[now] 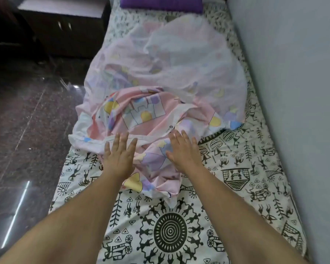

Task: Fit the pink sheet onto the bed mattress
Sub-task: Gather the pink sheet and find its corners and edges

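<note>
Neither grip holds anything: your left hand point(119, 156) and right hand point(182, 150) are flat, fingers straight and spread, palms down at the near edge of the pink sheet point(160, 88). The sheet lies bunched mid-bed on the patterned mattress cover point(236, 168), partly inside out, well short of every corner. Find the hem and one corner before pulling; spread toward the purple pillow point(161, 3) first. Both forearms reach forward, roughly parallel, wrists low.
</note>
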Demonstrator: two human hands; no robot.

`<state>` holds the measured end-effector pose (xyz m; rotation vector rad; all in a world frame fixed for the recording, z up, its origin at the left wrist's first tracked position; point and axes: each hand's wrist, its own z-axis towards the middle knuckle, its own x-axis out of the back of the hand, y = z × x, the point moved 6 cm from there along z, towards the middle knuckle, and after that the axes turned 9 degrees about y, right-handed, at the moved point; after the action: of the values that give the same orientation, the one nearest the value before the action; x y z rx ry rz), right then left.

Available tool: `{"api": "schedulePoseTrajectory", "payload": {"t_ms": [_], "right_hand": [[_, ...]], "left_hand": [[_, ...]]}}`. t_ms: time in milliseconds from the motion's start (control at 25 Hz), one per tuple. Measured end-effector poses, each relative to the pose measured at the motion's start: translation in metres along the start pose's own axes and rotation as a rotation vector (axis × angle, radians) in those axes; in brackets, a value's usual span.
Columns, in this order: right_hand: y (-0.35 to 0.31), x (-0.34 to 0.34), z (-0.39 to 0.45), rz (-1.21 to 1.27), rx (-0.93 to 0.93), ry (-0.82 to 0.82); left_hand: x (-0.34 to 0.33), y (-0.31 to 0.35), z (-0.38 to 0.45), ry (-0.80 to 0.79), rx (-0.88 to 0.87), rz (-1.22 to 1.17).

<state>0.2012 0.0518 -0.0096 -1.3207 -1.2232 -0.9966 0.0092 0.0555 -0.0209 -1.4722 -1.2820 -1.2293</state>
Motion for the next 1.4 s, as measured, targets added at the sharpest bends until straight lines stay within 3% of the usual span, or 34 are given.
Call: {"api": "schedulePoseTrajectory", "payload": {"t_ms": [120,280,400,480,560,720,800,880,960,1080,1240,1320,1400], "right_hand": [[0.0,-0.052,0.009,-0.04,0.036,-0.118],[0.0,-0.095,0.006,-0.137,0.147,-0.189],[0.005,-0.105,0.001,-0.151,0.144,-0.232],[0.004,-0.098,0.0,-0.154,0.152,-0.218],[0.001,-0.083,-0.002,-0.14,0.168,-0.199],[-0.017,0.004,-0.003,-0.036,0.204,-0.098],[-0.033,0.077,-0.006,0.144,0.155,0.049],[-0.048,0.142,-0.015,0.36,0.095,0.135],[-0.058,0.192,-0.031,0.414,0.033,0.157],[-0.059,0.242,-0.063,0.33,-0.077,0.181],[-0.053,0.28,-0.105,0.396,-0.17,0.264],[-0.046,0.286,-0.127,0.434,-0.165,0.233],[-0.036,0.284,-0.147,0.442,-0.129,0.121]], "left_hand": [[-0.036,-0.015,0.028,-0.027,0.009,0.067],[-0.069,-0.027,0.057,-0.243,-0.013,0.174],[-0.074,-0.034,0.065,-0.317,-0.025,0.263],[-0.06,-0.037,0.067,-0.226,-0.016,0.301],[-0.029,-0.03,0.064,0.017,-0.055,0.261],[0.067,0.002,0.038,0.552,-0.261,-0.102],[0.131,0.029,0.007,0.658,-0.391,-0.244],[0.185,0.055,-0.025,0.683,-0.488,-0.36],[0.226,0.069,-0.048,0.63,-0.464,-0.489],[0.256,0.078,-0.067,0.362,-0.415,-0.744],[0.282,0.077,-0.071,0.215,-0.433,-0.634],[0.289,0.084,-0.085,0.314,-0.501,-0.429],[0.303,0.094,-0.098,0.572,-0.523,-0.336]]}}
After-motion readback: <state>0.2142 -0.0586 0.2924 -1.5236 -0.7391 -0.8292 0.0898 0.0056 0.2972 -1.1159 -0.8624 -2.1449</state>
